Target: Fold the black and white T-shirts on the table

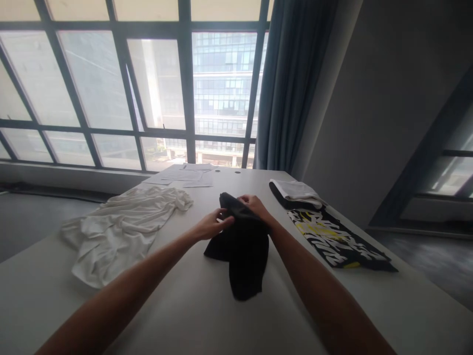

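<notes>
A piece of black cloth (248, 261), its kind of garment not clear, is bunched up over the middle of the white table (188, 315). My left hand (214, 224) grips its left side, thumb on top and fingers partly tucked behind the fabric. On the far right side of the same cloth, my right hand (254, 204) is closed on the upper edge. The lower part of the cloth hangs toward me in two flaps. Some of my right fingers are hidden behind the fabric.
Left on the table lies a crumpled white cloth (121, 227). Paper sheets (185, 175) lie at the far end. To the right are a folded white cloth on a dark one (295, 191) and a black printed garment (332, 236). Windows and a curtain (288, 84) stand beyond.
</notes>
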`<state>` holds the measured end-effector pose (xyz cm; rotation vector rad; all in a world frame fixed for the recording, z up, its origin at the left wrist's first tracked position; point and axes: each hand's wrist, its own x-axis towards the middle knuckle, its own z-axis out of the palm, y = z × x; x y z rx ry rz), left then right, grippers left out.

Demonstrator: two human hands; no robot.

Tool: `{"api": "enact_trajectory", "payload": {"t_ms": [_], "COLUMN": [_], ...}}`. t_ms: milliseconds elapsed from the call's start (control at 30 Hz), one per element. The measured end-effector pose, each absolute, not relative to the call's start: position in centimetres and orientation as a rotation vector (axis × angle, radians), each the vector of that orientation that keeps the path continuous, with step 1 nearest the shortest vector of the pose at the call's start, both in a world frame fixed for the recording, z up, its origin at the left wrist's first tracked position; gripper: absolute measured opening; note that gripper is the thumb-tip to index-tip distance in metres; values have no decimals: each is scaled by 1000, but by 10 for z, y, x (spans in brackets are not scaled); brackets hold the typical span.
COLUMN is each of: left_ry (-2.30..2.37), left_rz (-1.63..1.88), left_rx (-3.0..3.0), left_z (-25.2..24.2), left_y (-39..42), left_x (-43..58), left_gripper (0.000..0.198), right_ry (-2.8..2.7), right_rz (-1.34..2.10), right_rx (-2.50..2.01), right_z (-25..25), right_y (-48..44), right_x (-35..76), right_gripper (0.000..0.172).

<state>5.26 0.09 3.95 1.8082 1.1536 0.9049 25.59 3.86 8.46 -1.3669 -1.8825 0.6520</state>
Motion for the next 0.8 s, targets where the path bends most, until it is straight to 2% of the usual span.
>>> {"api": "enact_trajectory", "payload": {"t_ms": [67, 100, 200, 300, 333, 367, 467, 533, 667, 800], "left_ry": [1171, 1149, 1034, 1161, 1222, 1262, 1259, 1240, 1416, 1974], "left_rz": [853, 857, 918, 1016, 1079, 1154, 1387, 1483, 1433, 881], "left_rx": [1943, 2028, 2220, 2151, 2087, 2017, 1808, 1698, 1707, 1952], "left_z": [29, 26, 24, 33, 38, 43, 65, 82, 100, 86], "left_y": [-3, -4, -6, -6, -6, -6, -4, 0, 18, 32], "left_x": [49, 47, 46, 50, 51, 50, 34, 8, -60, -91], "left_gripper": [78, 77, 51, 35, 34, 35, 43, 47, 47, 45], "right_ry": [-1888, -1939, -2285, -2529, -2554, -2560, -2454, -2214, -1691, -1598], "right_rz": [797, 926, 1210, 979, 887, 837, 935, 1052, 994, 949], "right_rx": [-1395, -1387, -1301, -1349, -1343, -1298, -986, -813, -788, -1015], "right_z": [91, 94, 99, 98, 98, 99, 105, 111, 114, 98], "right_y": [39, 39, 31, 23, 21, 20, 23, 27, 41, 54], "right_x": [263, 267, 273, 266, 263, 260, 262, 272, 295, 303], "right_gripper": [52, 55, 63, 92, 92, 83, 43, 30, 34, 34]}}
